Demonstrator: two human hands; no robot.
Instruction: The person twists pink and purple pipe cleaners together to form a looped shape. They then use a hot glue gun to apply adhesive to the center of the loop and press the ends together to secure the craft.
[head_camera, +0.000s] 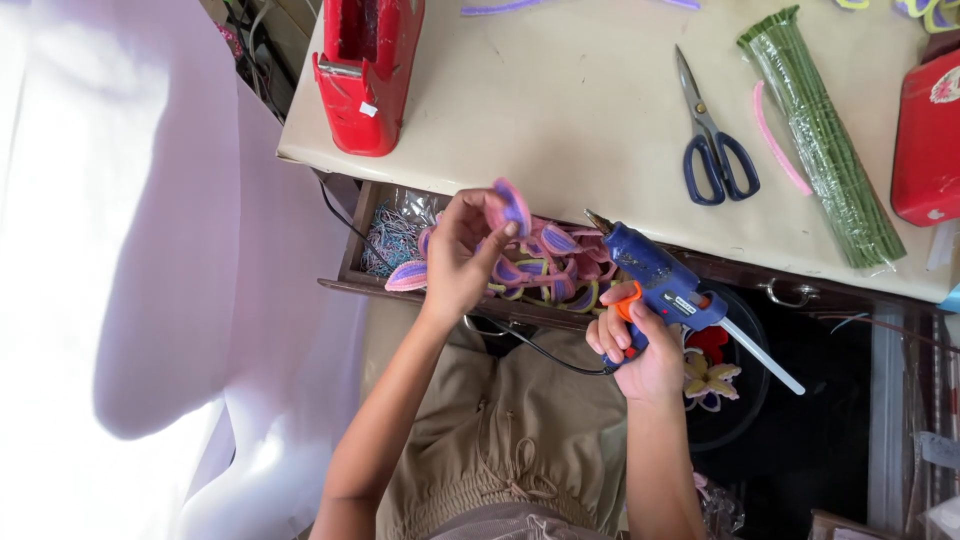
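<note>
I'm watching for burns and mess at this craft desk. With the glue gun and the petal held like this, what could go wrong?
1. The glue gun nozzle points toward the left hand pinching a purple petal; hot glue may reach the fingertips.
2. Drips could land in the open drawer of petals below.
3. The black cord crosses the lap and could snag, jerking the right hand.

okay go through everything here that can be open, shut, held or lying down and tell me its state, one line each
Left hand: holding a pink and purple petal up.
Right hand: gripping the blue glue gun, finger on the orange trigger.
Drawer: pulled open, petals inside.
Scissors: shut, flat on the table.
</note>
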